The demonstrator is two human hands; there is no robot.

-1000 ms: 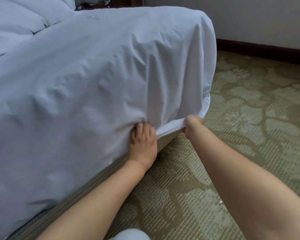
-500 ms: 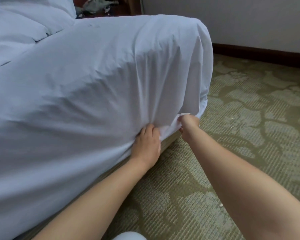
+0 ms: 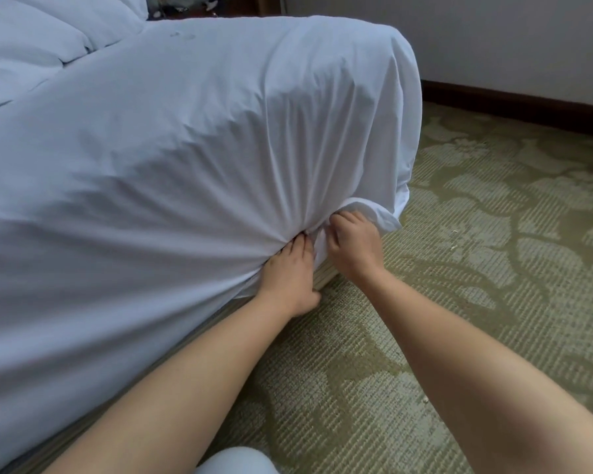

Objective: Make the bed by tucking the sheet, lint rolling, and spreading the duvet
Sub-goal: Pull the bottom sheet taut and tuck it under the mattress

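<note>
Near the bed's foot corner, the left hand [image 3: 290, 268] presses flat on the sheet [image 3: 192, 159] while the right hand [image 3: 355, 241] seemingly pinches the loose flap [image 3: 374, 213]: fold it taut, then push under.

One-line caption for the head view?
Both hands tuck the white sheet under the mattress corner: left hand pressing, right hand gripping.

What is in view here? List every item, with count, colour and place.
sheet: one, white, draped over the mattress corner, gathered at its lower edge
pillows: at least two, white, top left on the bed
bed base: one, beige striped, under the sheet edge
carpet: one, green patterned, right and below
skirting board: one, dark brown, along the wall
left hand: one, presses the sheet under
right hand: one, grips the loose sheet flap
</note>
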